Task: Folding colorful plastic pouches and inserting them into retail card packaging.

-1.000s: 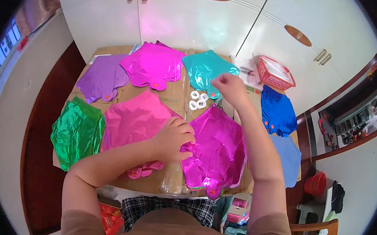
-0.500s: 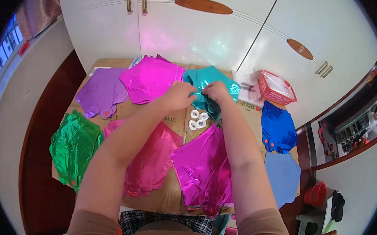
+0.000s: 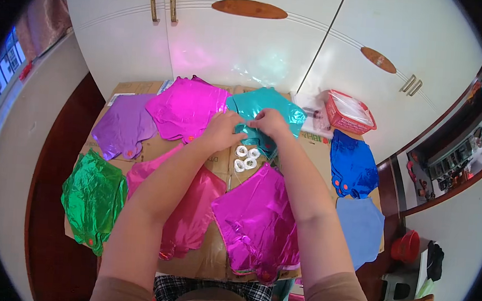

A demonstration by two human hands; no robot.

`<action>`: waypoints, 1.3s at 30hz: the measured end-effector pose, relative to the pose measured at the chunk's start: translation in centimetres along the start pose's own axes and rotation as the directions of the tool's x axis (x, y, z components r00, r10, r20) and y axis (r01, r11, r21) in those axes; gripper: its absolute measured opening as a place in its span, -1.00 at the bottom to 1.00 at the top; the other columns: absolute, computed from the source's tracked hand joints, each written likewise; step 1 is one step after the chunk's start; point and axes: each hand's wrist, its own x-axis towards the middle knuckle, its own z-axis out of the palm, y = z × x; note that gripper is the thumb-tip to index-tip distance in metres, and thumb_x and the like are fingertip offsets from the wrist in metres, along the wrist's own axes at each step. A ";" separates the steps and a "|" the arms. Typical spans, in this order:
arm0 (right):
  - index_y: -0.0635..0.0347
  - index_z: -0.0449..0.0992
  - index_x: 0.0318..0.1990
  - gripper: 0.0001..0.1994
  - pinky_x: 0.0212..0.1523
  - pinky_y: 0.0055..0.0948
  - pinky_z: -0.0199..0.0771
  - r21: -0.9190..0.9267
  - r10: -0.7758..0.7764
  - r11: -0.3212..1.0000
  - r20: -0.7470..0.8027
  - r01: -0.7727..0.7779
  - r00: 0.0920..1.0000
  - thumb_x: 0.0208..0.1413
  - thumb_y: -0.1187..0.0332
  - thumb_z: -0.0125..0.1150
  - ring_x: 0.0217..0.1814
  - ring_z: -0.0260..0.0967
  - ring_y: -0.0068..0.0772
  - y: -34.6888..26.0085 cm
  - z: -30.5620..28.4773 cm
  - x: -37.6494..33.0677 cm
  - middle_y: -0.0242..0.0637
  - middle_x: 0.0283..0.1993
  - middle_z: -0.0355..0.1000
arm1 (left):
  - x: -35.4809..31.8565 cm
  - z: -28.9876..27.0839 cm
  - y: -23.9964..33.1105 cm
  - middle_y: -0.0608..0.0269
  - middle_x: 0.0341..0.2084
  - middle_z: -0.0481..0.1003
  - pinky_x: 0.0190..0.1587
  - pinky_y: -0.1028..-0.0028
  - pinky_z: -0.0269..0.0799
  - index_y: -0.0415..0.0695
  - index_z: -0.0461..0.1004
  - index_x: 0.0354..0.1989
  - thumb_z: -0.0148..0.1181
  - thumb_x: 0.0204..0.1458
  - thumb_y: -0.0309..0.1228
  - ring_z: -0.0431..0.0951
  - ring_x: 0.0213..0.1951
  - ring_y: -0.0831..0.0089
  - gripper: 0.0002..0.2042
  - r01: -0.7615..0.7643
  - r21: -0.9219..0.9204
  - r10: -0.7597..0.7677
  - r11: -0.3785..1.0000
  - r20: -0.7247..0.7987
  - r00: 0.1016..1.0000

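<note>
A teal foil balloon point(image 3: 269, 100), flat and shiny, lies at the far middle of the table, and both hands are over it. My left hand point(image 3: 224, 131) is at its left part, with fingers curled and the thumb toward the right. My right hand point(image 3: 271, 123) pinches with thumb and fingertips close to the left fingertips. Whatever is between the fingers is too small to make out. Several white ribbon rolls point(image 3: 250, 163) sit just nearer than the hands. A bright magenta foil balloon point(image 3: 185, 104) lies beside my left hand.
More flat foil balloons cover the cardboard point(image 3: 211, 260): purple point(image 3: 124, 123), green point(image 3: 92, 196), pink point(image 3: 194, 220), dark magenta point(image 3: 258, 219), blue point(image 3: 354, 164) and pale blue point(image 3: 358, 228). A red basket point(image 3: 349, 120) stands at the far right, before white cabinets point(image 3: 248, 45).
The teal balloon's folded, lifted part now lies flatter, and its neck shows below my hands. My hands stay close together over it. The whole view has shifted slightly.
</note>
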 end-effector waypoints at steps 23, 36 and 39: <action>0.23 0.61 -0.47 -0.87 -0.43 -0.37 0.42 0.414 0.086 0.908 -0.023 -0.069 0.996 -0.20 0.39 0.37 -0.49 0.40 -0.44 3.0 0.4 1.8 -0.28 -0.51 0.51 | 4.2 3.7 -1.1 0.15 -0.28 0.58 -0.12 0.29 0.43 -0.07 0.58 -0.16 0.28 -0.09 -0.25 0.58 -0.20 0.28 -0.70 0.411 -0.308 -0.450 0.858 -0.066 0.891; 0.25 0.60 -0.36 -0.88 -0.32 -0.38 0.40 0.640 0.174 0.750 0.052 -0.167 0.983 -0.13 0.50 0.31 -0.35 0.40 -0.44 1.8 -2.1 0.2 -0.29 -0.37 0.52 | 4.2 2.1 1.9 0.12 -0.25 0.54 -0.02 0.13 0.27 0.03 0.63 -0.36 0.20 -0.04 -0.12 0.44 -0.08 0.04 -0.77 0.422 0.032 -0.398 0.906 -0.270 0.877; 0.24 0.60 -0.36 -0.90 -0.30 -0.38 0.40 0.668 0.123 0.731 0.077 -0.143 0.989 -0.10 0.49 0.31 -0.34 0.39 -0.44 2.1 -1.5 0.3 -0.29 -0.37 0.52 | 5.5 2.2 1.8 0.14 -0.40 0.56 -0.16 0.15 0.37 0.01 0.63 -0.34 0.20 -0.03 -0.09 0.53 -0.26 0.11 -0.74 0.411 0.006 -0.398 0.911 -0.236 0.886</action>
